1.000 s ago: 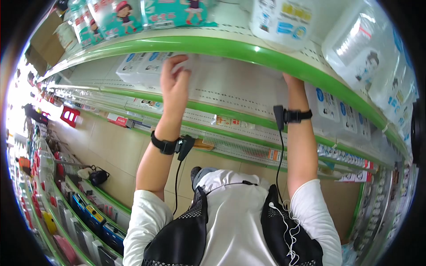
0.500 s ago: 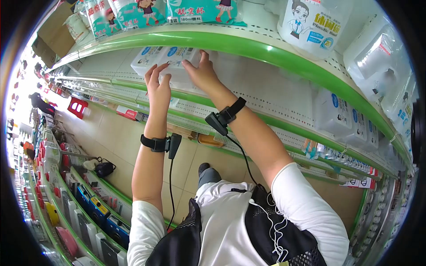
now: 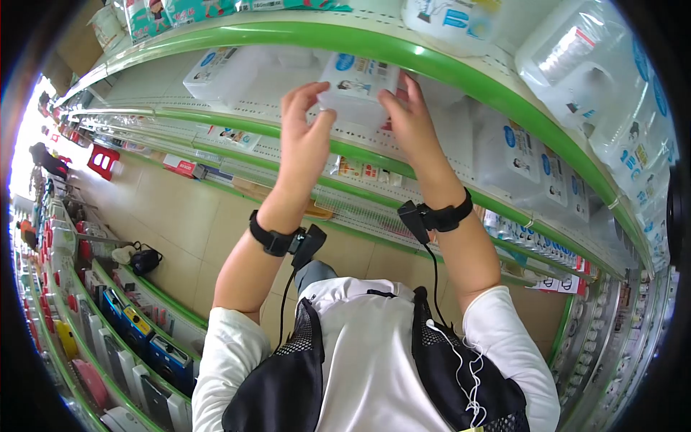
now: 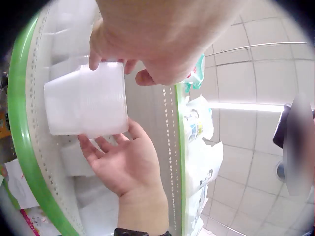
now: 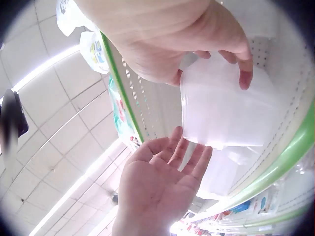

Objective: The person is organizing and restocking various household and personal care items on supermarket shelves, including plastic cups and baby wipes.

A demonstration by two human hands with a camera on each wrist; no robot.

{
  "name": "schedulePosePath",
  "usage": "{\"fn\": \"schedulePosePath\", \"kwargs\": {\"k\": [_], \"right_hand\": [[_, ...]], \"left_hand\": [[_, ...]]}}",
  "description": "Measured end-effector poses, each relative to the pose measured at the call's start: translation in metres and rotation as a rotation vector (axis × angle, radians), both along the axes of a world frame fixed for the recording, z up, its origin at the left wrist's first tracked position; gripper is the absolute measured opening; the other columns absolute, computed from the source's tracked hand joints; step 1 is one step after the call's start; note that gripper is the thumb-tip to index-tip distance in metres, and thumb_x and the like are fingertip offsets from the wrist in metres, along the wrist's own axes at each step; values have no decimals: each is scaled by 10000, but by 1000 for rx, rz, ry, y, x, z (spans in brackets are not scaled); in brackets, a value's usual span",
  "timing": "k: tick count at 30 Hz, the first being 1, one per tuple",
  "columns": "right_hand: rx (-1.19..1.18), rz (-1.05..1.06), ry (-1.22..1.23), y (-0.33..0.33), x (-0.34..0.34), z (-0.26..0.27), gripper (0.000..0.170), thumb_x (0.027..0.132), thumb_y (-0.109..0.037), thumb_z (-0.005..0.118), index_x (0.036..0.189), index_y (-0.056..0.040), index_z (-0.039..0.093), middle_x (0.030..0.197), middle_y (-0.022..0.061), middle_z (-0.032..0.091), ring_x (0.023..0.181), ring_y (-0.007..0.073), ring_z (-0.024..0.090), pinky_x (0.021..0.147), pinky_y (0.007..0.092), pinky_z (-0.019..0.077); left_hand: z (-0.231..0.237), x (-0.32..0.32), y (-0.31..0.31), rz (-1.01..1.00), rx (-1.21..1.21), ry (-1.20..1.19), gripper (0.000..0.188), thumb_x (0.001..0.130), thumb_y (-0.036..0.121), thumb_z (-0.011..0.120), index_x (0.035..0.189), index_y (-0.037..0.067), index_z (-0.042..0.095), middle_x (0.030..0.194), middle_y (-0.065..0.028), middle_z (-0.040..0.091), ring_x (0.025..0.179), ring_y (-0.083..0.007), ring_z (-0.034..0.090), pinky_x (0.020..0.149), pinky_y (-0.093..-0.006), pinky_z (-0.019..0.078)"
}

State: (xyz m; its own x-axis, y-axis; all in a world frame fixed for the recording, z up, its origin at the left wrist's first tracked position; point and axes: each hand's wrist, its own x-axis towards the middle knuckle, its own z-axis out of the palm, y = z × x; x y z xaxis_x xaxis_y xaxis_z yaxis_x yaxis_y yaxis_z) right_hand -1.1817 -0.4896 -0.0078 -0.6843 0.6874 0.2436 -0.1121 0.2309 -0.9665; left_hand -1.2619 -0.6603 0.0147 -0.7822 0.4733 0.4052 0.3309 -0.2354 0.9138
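Note:
Between my two hands on the middle shelf is a pack of translucent plastic food containers (image 3: 350,101), nested in a stack, with a blue-and-white label. My left hand (image 3: 304,137) holds its left end, thumb at the front and fingers bent round the side. At the opposite end my right hand (image 3: 419,129) grips it, thumb on the near face and fingers behind. In the left wrist view the stack (image 4: 93,101) spans the space between both hands. The right wrist view shows my right fingers (image 5: 244,73) bent over the stack's side.
A similar container pack (image 3: 219,75) lies to the left, and several more packs (image 3: 507,147) stand to the right. The green edge (image 3: 288,34) of the upper shelf overhangs the hands. Bagged cups (image 3: 432,21) sit above it. The middle shelf's green lip (image 3: 237,124) runs below.
My right hand came left from the right part of the shelf to the packs. Both hands then moved right with one pack between them, leaving its neighbour at the left.

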Motion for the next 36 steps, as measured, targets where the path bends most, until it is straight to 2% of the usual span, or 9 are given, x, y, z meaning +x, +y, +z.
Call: {"fn": "schedulePosePath", "kwargs": {"k": [12, 14, 16, 18, 22, 23, 27, 30, 36], "right_hand": [[167, -182, -35, 104, -2, -25, 483, 937, -301, 627, 1285, 26, 551, 1225, 280, 641, 1164, 445, 605, 979, 482, 485], [425, -212, -70, 109, 18, -9, 439, 956, -277, 590, 1268, 32, 572, 1234, 272, 641, 1154, 449, 607, 979, 500, 480], [325, -203, -60, 118, 24, 0, 415, 993, -280, 549, 1275, 22, 583, 1279, 256, 623, 1190, 416, 588, 1011, 492, 460], [605, -302, 20, 139, 17, -20, 433, 1029, -318, 511, 1295, 17, 581, 1317, 242, 605, 1233, 373, 560, 1046, 463, 435], [471, -239, 81, 144, 31, -19, 463, 1037, -355, 513, 1293, 24, 582, 1331, 228, 599, 1247, 372, 540, 1069, 452, 407], [351, -234, -46, 145, 35, -20, 440, 1010, -331, 551, 1314, -16, 592, 1315, 183, 606, 1180, 291, 578, 983, 423, 459], [-116, -102, -319, 131, 53, -18, 422, 957, -245, 602, 1345, -80, 573, 1279, 109, 600, 1072, 182, 641, 835, 369, 523], [-108, -81, -146, 82, 64, -1, 452, 953, -197, 608, 1377, -77, 511, 1315, 80, 575, 1104, 214, 643, 864, 370, 522], [-306, 135, -108, 26, 91, 18, 414, 969, -110, 570, 1373, -79, 486, 1369, 104, 554, 1097, 226, 646, 914, 359, 509]], "left_hand": [[-54, -57, 134, -10, -133, 271, 529, 790, 37, 650, 1317, 59, 600, 1464, -198, 418, 1408, -368, 366, 1163, -415, 336], [-57, -67, 157, -38, -84, 289, 535, 788, 33, 657, 1318, 48, 597, 1478, -190, 415, 1411, -362, 362, 1150, -408, 352], [-51, -65, 169, -61, -31, 302, 540, 785, 29, 664, 1320, 37, 595, 1492, -181, 413, 1414, -356, 358, 1138, -401, 368], [-48, -53, 174, -63, -130, 190, 535, 784, 22, 672, 1314, 19, 599, 1512, -182, 410, 1420, -342, 353, 1100, -401, 407], [-87, -106, 214, -315, -122, 86, 553, 787, 25, 686, 1332, 21, 590, 1518, -197, 404, 1394, -344, 392, 1070, -407, 436], [-87, -104, 216, -313, -186, 109, 590, 785, 26, 691, 1361, 24, 563, 1508, -207, 412, 1361, -353, 432, 1073, -410, 436], [-99, -89, 203, -212, -75, 145, 690, 789, 45, 708, 1439, 39, 479, 1475, -212, 452, 1276, -362, 531, 1075, -423, 443], [-67, -46, 148, -124, -13, -2, 699, 807, 63, 697, 1461, 36, 452, 1472, -205, 465, 1299, -337, 530, 1077, -422, 448], [-22, -9, -7, -420, 95, -527, 454, 947, 87, 561, 1394, 28, 505, 1346, -113, 568, 1166, -234, 608, 970, -326, 477]]}}
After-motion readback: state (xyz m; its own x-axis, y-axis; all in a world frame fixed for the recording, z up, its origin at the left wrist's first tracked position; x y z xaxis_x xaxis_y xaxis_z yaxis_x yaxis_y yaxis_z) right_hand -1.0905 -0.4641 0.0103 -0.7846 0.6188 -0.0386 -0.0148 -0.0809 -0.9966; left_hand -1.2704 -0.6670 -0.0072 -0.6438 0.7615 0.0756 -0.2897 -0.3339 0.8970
